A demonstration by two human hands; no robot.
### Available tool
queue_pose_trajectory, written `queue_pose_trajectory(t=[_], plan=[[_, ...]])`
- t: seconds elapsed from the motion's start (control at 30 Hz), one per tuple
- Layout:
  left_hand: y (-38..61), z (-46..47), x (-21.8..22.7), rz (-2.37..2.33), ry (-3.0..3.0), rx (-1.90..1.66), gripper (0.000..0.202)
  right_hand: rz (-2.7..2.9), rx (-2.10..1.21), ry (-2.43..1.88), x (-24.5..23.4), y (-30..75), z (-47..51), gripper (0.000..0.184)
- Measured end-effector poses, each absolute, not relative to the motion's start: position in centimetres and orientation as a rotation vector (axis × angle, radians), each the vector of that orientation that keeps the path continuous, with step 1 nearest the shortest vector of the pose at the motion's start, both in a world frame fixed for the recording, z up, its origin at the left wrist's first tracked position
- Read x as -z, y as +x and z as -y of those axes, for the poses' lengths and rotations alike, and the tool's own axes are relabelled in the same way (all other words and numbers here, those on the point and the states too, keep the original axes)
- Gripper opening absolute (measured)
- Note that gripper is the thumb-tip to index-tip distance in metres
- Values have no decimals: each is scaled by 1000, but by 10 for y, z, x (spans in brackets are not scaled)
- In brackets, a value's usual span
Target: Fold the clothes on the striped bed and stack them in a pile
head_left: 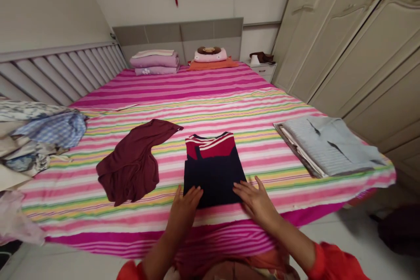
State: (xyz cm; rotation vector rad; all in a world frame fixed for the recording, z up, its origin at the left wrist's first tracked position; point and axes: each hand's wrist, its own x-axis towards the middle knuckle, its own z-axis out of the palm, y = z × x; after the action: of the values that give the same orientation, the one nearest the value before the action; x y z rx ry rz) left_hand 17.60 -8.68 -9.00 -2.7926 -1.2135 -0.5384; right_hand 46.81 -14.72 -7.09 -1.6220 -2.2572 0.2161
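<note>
A folded navy and red shirt with white stripes lies flat on the bed, its neckline pointing away from me. My left hand rests on its lower left corner, fingers stretched out and a little apart. On the lower right edge lies my right hand, its fingers flat and the thumb spread. Neither hand grips the cloth. To the left of the shirt is a crumpled maroon garment, loosely spread out.
A stack of folded grey-blue clothes sits at the bed's right edge. Rumpled clothes are heaped at the left by the white rail. Folded lilac bedding and a pink pillow stand near the headboard.
</note>
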Motion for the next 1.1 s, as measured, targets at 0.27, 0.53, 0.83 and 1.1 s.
queue_pose_trajectory(t=[0.27,0.53,0.83,1.1], plan=[[122,180,108,1179,-3070,910,33,2032,-720,-1584,64,478,242,29],[153,118,46,2105,-2931,1314,28,1203,-937,-1546,33,479,168,27],[219,13,52,2301,-2371,1524,25,1137,-519,-1804,61,460,57,36],[230,-16,71,2525,-2302,872,30,1410,-244,-2296,73,448,34,33]])
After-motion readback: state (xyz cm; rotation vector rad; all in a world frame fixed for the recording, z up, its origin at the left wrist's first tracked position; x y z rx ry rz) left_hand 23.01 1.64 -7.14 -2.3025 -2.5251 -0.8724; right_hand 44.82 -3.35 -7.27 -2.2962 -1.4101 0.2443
